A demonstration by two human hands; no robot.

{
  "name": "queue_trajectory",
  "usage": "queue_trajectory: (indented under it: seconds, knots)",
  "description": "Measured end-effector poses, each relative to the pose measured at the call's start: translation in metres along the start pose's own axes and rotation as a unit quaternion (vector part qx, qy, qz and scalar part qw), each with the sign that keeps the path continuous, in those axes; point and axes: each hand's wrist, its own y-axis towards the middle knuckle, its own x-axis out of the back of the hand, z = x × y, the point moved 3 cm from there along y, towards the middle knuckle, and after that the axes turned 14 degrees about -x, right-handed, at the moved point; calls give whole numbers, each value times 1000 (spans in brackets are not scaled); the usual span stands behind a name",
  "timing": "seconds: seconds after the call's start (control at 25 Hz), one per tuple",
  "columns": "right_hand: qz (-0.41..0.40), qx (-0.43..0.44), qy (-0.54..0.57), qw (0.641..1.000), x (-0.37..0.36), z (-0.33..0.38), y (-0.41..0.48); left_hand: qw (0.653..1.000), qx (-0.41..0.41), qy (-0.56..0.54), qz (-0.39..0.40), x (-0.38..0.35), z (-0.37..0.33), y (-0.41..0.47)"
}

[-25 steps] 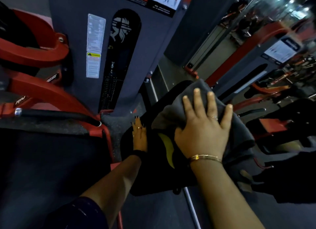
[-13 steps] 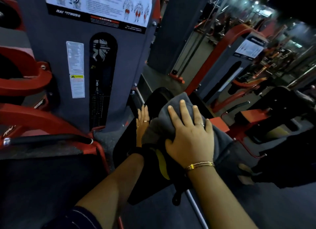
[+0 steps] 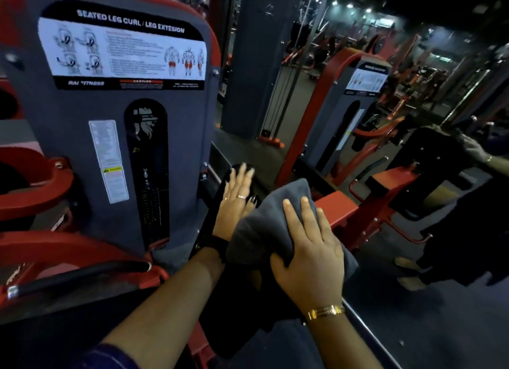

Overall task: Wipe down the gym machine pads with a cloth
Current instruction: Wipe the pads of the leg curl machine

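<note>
At the far left, red frame arms (image 3: 35, 181) curve off the side of the machine, with a black-gripped handle bar (image 3: 82, 275) below them, nearer the camera. Right of these stands the grey weight-stack shroud (image 3: 190, 126), carrying an instruction placard (image 3: 124, 49) headed "SEATED LEG CURL / LEG EXTESION" and a narrow warning sticker (image 3: 108, 161) beside a dark slot.

Just right of the shroud's base is the black machine pad (image 3: 234, 300), running from near to far. The left hand (image 3: 235, 203) lies flat on its far left part, fingers stretched out and gripping nothing; two rings show on the fingers and a dark band circles the wrist.

Immediately to its right, the grey cloth (image 3: 275, 220) is draped over the pad. The right hand (image 3: 309, 255) presses down on the cloth, palm spread over it, the thumb tucked into a fold at the near edge so the fabric is pinched. A gold bracelet (image 3: 326, 312) sits on that wrist.

Farther right, a red seat bracket (image 3: 336, 206) juts out beside the cloth, and beyond it stands another red and grey machine (image 3: 355, 99). At the right edge, another person's hand (image 3: 472, 148) rests on a dark pad there.
</note>
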Motion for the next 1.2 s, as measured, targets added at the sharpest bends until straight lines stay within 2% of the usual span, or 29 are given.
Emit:
queue_trajectory:
  seconds: [0.12, 0.24, 0.32, 0.44, 0.6, 0.72, 0.84, 0.92, 1.04, 1.2]
  knots:
    - [-70, -12, 47, 996, -16, -10, -23, 988, -147, 21, 31, 12, -18, 13]
    - [-128, -17, 113, 985, -42, -17, -45, 970, -224, 40, 85, 16, -36, 24]
    - [-154, -30, 139, 978, -64, -16, -66, 963, -245, 62, 90, 12, -45, 20]
    - [-174, -42, 161, 971, -87, -17, -82, 966, -230, 62, 102, 13, -53, 15]
    - [-165, -35, 92, 981, -106, -13, -94, 964, -213, 8, 157, 15, -51, -7]
    - [-69, -69, 92, 991, -118, -16, -117, 969, -153, -66, 180, 23, -40, -44]
    - [-29, -108, 136, 984, -106, -11, -130, 975, -52, -173, 132, 40, -23, -88]
    - [-37, -152, 193, 969, -88, -4, -126, 963, 33, -235, 125, 49, -13, -110]
    - [-21, -244, 299, 922, -57, 10, -108, 937, 136, -264, 186, 52, -27, -114]
    - [-29, -293, 330, 897, -24, 23, -83, 955, 87, -221, 176, 68, -66, -79]
